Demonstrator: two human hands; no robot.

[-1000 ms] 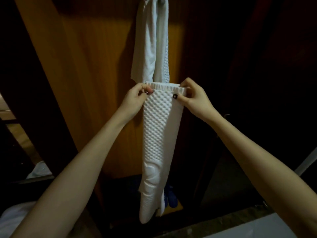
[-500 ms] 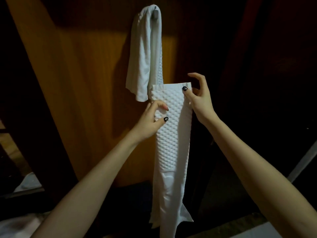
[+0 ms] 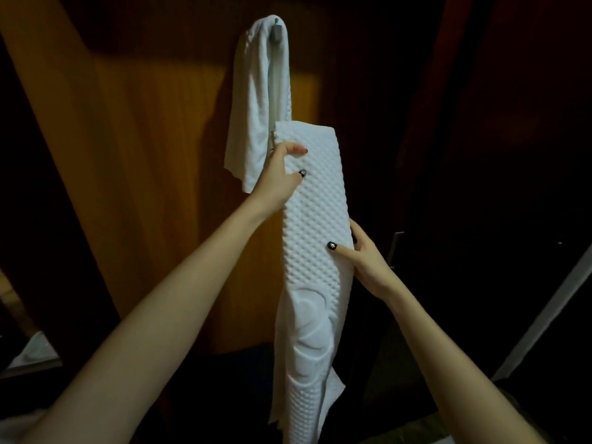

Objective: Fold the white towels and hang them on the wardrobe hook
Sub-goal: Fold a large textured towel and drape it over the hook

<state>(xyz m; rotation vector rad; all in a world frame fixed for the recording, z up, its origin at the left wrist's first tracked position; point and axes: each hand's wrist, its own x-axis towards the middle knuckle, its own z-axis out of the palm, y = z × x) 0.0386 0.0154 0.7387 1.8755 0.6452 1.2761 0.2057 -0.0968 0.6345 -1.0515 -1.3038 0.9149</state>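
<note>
On my feed the waffle-textured towel (image 3: 315, 219) is folded into a long, narrow strip and held in the air in front of the orange wooden wardrobe panel (image 3: 144, 139). Its long axis runs almost straight up and down. The flat, squared top end points up toward the hook (image 3: 276, 30), and the bottom end hangs toward the lower edge of the view, where loose corners splay out to the right. The left hand (image 3: 282, 174) grips the strip's left edge close to the top, with the thumb and one dark-nailed finger curled onto the front face. I cannot see its other fingers. The right hand (image 3: 365, 261) pinches the right edge about halfway down, thumb flat on the bumpy front and fingers wrapped behind. A second white towel (image 3: 256, 107) is draped over the hook, and its two halves hang straight down against the panel. The top of the held strip is level with that towel's lower part and just to its right, overlapping it from my angle, so I cannot tell whether the two touch. Low on the left, some pale cloth (image 3: 32, 350) lies in the dark.
</note>
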